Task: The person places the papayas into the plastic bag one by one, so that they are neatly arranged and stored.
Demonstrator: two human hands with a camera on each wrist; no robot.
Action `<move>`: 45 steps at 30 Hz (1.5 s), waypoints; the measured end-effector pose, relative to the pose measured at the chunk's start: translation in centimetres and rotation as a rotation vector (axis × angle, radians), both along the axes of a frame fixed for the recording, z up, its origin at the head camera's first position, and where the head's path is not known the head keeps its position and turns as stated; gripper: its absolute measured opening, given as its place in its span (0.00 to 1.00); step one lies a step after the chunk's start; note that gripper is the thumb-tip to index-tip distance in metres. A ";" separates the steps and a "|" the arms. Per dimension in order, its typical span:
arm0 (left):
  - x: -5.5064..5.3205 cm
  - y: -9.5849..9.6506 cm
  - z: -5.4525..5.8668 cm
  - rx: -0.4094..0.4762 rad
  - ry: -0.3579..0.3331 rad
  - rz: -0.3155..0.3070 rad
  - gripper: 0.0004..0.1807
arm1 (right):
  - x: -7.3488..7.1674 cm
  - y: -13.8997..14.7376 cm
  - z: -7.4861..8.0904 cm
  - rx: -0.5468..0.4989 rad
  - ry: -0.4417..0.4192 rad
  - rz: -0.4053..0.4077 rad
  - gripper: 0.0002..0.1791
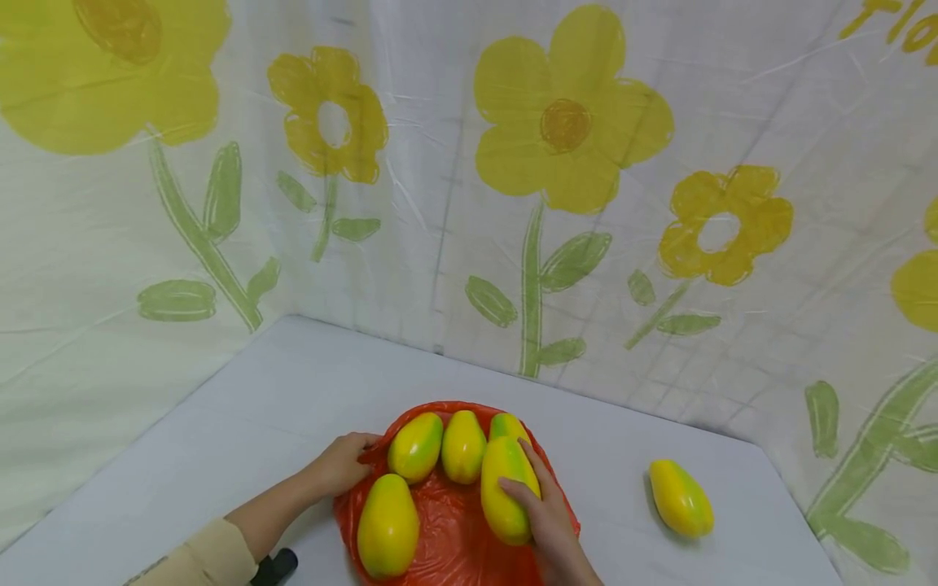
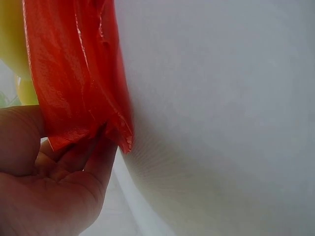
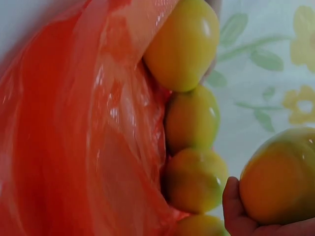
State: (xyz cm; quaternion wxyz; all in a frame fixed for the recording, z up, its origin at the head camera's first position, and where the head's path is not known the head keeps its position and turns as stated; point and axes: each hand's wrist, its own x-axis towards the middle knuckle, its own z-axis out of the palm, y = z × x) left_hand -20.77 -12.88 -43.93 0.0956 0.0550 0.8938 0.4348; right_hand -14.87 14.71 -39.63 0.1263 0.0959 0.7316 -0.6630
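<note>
A red plastic bag (image 1: pixel 447 525) lies spread open on the table, its rim rolled around several yellow-green papayas. My left hand (image 1: pixel 343 465) pinches the bag's left rim between thumb and fingers; the left wrist view shows the red film (image 2: pixel 74 83) in its grip. With my right hand (image 1: pixel 548 513) I hold a papaya (image 1: pixel 504 492) over the right side of the bag. Behind that one, another papaya (image 1: pixel 507 424) is partly hidden. Two papayas sit at the bag's back, and a larger-looking papaya (image 1: pixel 388 527) stands at its front left.
A single papaya (image 1: pixel 680 498) lies on the white table (image 1: pixel 615 456), right of the bag. Under the left forearm is a black object (image 1: pixel 274 567), mostly hidden. A white curtain with painted yellow flowers (image 1: pixel 575 110) hangs behind the table and at its left side.
</note>
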 end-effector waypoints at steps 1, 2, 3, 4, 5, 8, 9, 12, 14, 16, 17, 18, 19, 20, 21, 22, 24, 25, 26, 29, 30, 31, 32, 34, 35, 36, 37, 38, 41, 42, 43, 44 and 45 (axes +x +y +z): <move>0.0 0.0 0.0 0.002 -0.002 0.000 0.22 | 0.0 -0.3 0.0 0.002 -0.008 -0.004 0.47; 0.0 0.0 0.0 0.003 -0.003 0.000 0.22 | 0.0 -0.5 0.0 0.010 -0.017 -0.006 0.47; 0.0 0.0 0.0 0.001 -0.002 0.000 0.22 | 0.0 -0.8 0.0 0.014 -0.023 -0.006 0.48; 0.0 0.0 -0.1 0.002 -0.001 -0.002 0.22 | 0.0 -1.0 -0.1 0.016 -0.026 -0.007 0.48; 0.0 0.0 -0.1 0.001 0.000 -0.004 0.23 | 0.0 -1.2 -0.1 0.017 -0.029 -0.009 0.48; 0.0 0.0 -0.2 0.000 -0.003 0.002 0.22 | 0.0 -1.7 -0.2 0.013 -0.030 -0.012 0.48; 0.0 0.0 -0.2 -0.001 -0.004 0.004 0.22 | 0.0 -1.8 -0.2 0.007 -0.031 -0.012 0.48; 0.0 0.0 -0.1 -0.001 -0.006 0.004 0.22 | 0.2 -2.2 -0.4 -0.017 -0.037 0.002 0.49; 0.0 0.0 -0.1 -0.003 -0.002 -0.001 0.22 | 0.3 -2.5 -0.6 -0.033 -0.045 0.021 0.50; 0.0 -0.1 0.0 -0.008 0.002 -0.007 0.22 | 0.5 -2.8 -1.0 -0.048 -0.055 0.044 0.51; 0.0 -0.1 0.0 -0.011 0.003 -0.008 0.22 | 0.5 -3.0 -1.1 -0.051 -0.057 0.059 0.51; 0.0 -0.1 0.0 -0.011 0.003 -0.007 0.22 | 0.6 -3.1 -1.3 -0.052 -0.061 0.073 0.51; 0.0 -0.1 0.0 -0.013 0.002 -0.005 0.22 | 0.6 -3.2 -1.5 -0.052 -0.066 0.083 0.51; 0.0 -0.1 0.0 -0.014 0.003 -0.008 0.22 | 0.7 -3.3 -1.7 -0.057 -0.072 0.093 0.51; 0.0 -0.1 0.0 -0.012 0.003 -0.010 0.22 | 0.7 -3.4 -1.8 -0.062 -0.071 0.103 0.50; 0.0 -0.1 0.0 -0.008 0.004 -0.013 0.22 | 0.8 -3.4 -2.0 -0.065 -0.070 0.111 0.50; 0.0 -0.1 0.0 -0.004 0.007 -0.017 0.22 | 0.9 -3.6 -2.3 -0.069 -0.071 0.122 0.48; 0.0 -0.1 0.0 0.000 0.007 -0.018 0.22 | 1.0 -3.6 -2.4 -0.072 -0.071 0.127 0.47; 0.0 -0.1 0.0 0.001 0.010 -0.021 0.22 | 1.1 -3.7 -2.5 -0.076 -0.069 0.134 0.47; 0.0 -0.2 0.1 0.006 0.009 -0.017 0.22 | 1.3 -3.8 -3.0 -0.079 -0.087 0.146 0.46; 0.0 -0.2 0.1 0.007 0.009 -0.016 0.22 | 1.3 -3.8 -3.1 -0.081 -0.097 0.150 0.47; 0.1 -0.1 0.1 0.007 0.010 -0.015 0.22 | 1.4 -3.8 -3.2 -0.085 -0.110 0.151 0.47; 0.1 -0.1 0.2 0.006 0.010 -0.013 0.22 | 1.5 -3.8 -3.3 -0.084 -0.119 0.152 0.47; 0.1 -0.1 0.2 0.009 0.009 -0.009 0.22 | 1.6 -3.8 -3.5 -0.080 -0.133 0.155 0.47; 0.1 -0.1 0.2 0.007 0.008 -0.007 0.22 | 1.6 -3.8 -3.6 -0.076 -0.135 0.159 0.48; 0.1 -0.1 0.2 0.006 0.008 -0.006 0.22 | 1.6 -3.8 -3.6 -0.070 -0.136 0.162 0.48; 0.1 -0.1 0.2 0.005 0.008 -0.004 0.22 | 1.6 -3.8 -3.7 -0.061 -0.137 0.164 0.48; 0.1 -0.1 0.1 0.002 0.008 -0.003 0.22 | 1.6 -3.8 -3.8 -0.047 -0.139 0.166 0.48; 0.1 -0.1 0.0 -0.004 0.007 -0.003 0.22 | 1.6 -3.8 -4.0 -0.018 -0.150 0.169 0.50; 0.0 -0.1 0.0 -0.004 0.007 -0.006 0.23 | 1.6 -3.8 -4.0 -0.010 -0.152 0.169 0.50; 0.0 -0.1 0.0 -0.002 0.006 -0.006 0.23 | 1.6 -3.8 -4.1 -0.002 -0.155 0.169 0.51; 0.0 -0.1 0.0 0.000 0.005 -0.006 0.22 | 1.6 -3.8 -4.2 0.000 -0.155 0.170 0.51; 0.0 -0.1 0.0 0.003 0.004 -0.007 0.22 | 1.6 -3.8 -4.2 -0.002 -0.151 0.171 0.51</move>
